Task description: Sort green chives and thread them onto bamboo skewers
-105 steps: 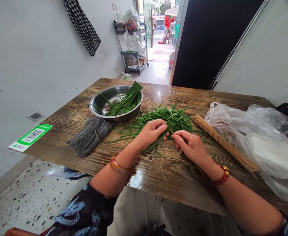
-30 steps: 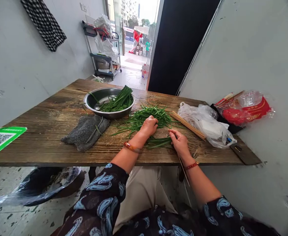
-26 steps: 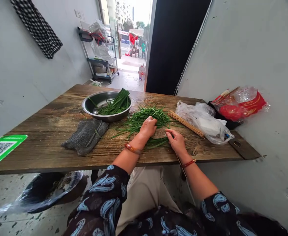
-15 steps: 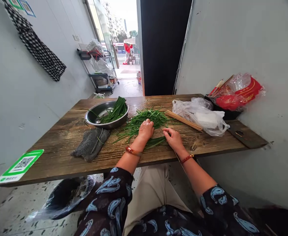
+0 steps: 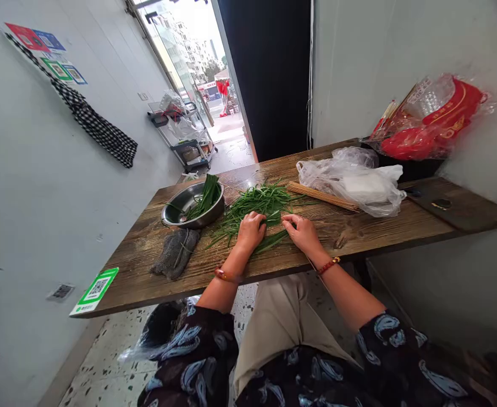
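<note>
My left hand [image 5: 251,232] is closed, its fingertips pinching green garlic chives [image 5: 273,217] that stretch toward the other hand. My right hand [image 5: 303,234] pinches a thin bamboo skewer [image 5: 311,263], whose tail runs back under the wrist. The skewer's tip is too small to make out. Beyond both hands lies a loose pile of cut chives [image 5: 262,199] on the wooden table [image 5: 223,263]. A few more chive leaves [image 5: 274,241] lie between the wrists, near the table's front edge.
A steel bowl [image 5: 168,215] with chives stands left of the pile, a dark grey mesh cloth [image 5: 174,254] before it. To the right lie a bundle of skewers [image 5: 322,196] and white plastic bags [image 5: 367,183]. A QR-code card [image 5: 95,291] marks the left corner.
My view has tilted and turned. My left hand has drawn back from the pile, closer to my right hand, and chives now show between them. The right hand keeps its pinch on the skewer.
</note>
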Action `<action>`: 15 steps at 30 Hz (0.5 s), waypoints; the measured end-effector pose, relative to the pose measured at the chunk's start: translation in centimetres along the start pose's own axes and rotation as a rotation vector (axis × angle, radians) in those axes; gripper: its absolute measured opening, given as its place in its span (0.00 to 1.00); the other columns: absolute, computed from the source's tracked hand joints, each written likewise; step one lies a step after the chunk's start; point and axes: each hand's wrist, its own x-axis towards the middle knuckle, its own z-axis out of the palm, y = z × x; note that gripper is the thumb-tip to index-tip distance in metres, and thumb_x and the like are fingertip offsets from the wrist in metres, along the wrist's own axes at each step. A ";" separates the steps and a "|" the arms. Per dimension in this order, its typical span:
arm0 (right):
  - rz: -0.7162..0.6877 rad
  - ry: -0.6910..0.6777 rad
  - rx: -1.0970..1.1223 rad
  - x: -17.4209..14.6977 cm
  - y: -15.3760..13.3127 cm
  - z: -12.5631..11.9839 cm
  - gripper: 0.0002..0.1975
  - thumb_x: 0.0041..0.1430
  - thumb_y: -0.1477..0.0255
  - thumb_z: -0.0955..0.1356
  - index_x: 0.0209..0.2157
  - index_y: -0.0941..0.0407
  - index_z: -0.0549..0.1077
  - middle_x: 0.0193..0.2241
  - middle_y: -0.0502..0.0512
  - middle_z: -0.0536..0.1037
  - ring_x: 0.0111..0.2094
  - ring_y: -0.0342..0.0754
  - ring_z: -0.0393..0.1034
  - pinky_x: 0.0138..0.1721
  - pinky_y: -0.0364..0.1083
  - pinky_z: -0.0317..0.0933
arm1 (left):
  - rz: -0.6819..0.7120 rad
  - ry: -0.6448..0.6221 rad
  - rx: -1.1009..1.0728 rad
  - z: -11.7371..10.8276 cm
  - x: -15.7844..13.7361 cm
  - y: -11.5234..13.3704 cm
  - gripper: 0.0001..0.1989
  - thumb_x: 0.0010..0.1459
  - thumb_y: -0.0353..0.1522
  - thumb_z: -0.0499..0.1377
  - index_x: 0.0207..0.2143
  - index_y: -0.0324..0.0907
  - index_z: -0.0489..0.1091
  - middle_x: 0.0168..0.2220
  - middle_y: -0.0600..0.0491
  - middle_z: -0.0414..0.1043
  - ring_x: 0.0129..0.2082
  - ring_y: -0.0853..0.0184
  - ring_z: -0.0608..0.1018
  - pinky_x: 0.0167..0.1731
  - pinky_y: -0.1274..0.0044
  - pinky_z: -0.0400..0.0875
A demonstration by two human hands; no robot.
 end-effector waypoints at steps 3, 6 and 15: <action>-0.017 -0.019 0.019 -1.0 -0.3 -0.4 0.11 0.61 0.69 0.65 0.40 0.56 0.78 0.40 0.57 0.82 0.41 0.52 0.77 0.45 0.49 0.66 | 0.042 0.018 -0.039 0.0 -1.5 0.2 0.09 0.57 0.29 0.57 0.41 0.44 0.73 0.42 0.48 0.72 0.45 0.60 0.73 0.48 0.67 0.67; -0.049 -0.037 0.020 -2.4 -0.6 -0.9 0.12 0.62 0.68 0.64 0.40 0.55 0.78 0.40 0.56 0.82 0.42 0.52 0.77 0.45 0.49 0.66 | 0.020 0.078 -0.079 0.0 -2.7 0.5 0.10 0.56 0.28 0.58 0.41 0.43 0.73 0.42 0.48 0.72 0.45 0.60 0.72 0.48 0.67 0.67; -0.064 -0.017 0.043 -3.3 -0.4 -1.2 0.12 0.62 0.67 0.64 0.40 0.54 0.78 0.41 0.55 0.82 0.43 0.52 0.77 0.45 0.49 0.66 | -0.008 0.224 -0.110 -0.4 -3.4 2.7 0.07 0.58 0.28 0.58 0.38 0.42 0.74 0.40 0.48 0.73 0.44 0.60 0.71 0.46 0.68 0.66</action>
